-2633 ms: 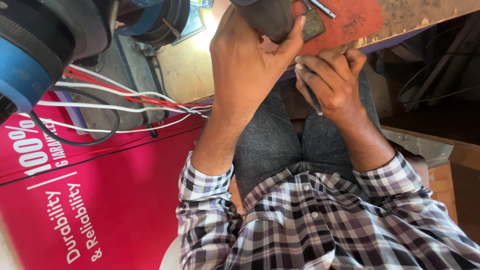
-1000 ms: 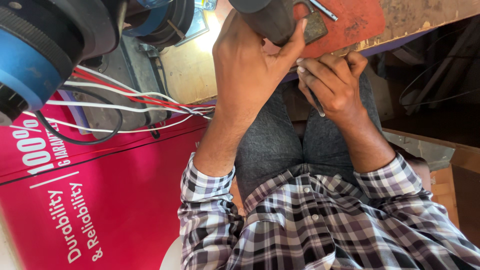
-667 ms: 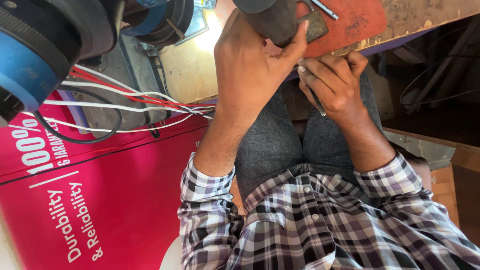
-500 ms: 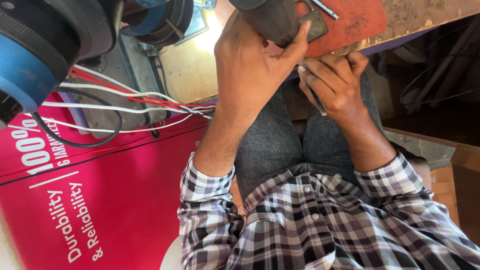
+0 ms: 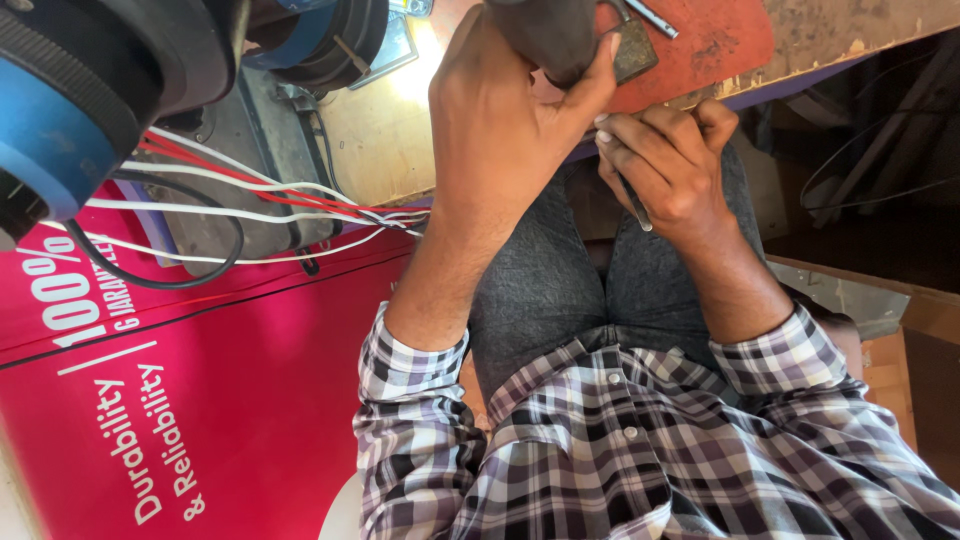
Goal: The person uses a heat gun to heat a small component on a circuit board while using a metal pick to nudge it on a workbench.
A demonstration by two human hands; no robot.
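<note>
Weight and stiffness, we judge, mark the dark grey rounded metal part [image 5: 555, 35] above the red-painted tabletop [image 5: 715, 45], clamped in our left hand [image 5: 495, 130]; our right hand [image 5: 670, 165] pinches a thin metal tool [image 5: 638, 212].

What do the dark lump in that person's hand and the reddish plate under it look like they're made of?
The dark cylinder, gripped by the left hand, looks like dull grey metal or hard rubber; its surface is matt and the material stays uncertain. The reddish plate seems to be painted metal: the coat is scuffed and patchy. The thin tool in the right hand looks like shiny steel.
</note>
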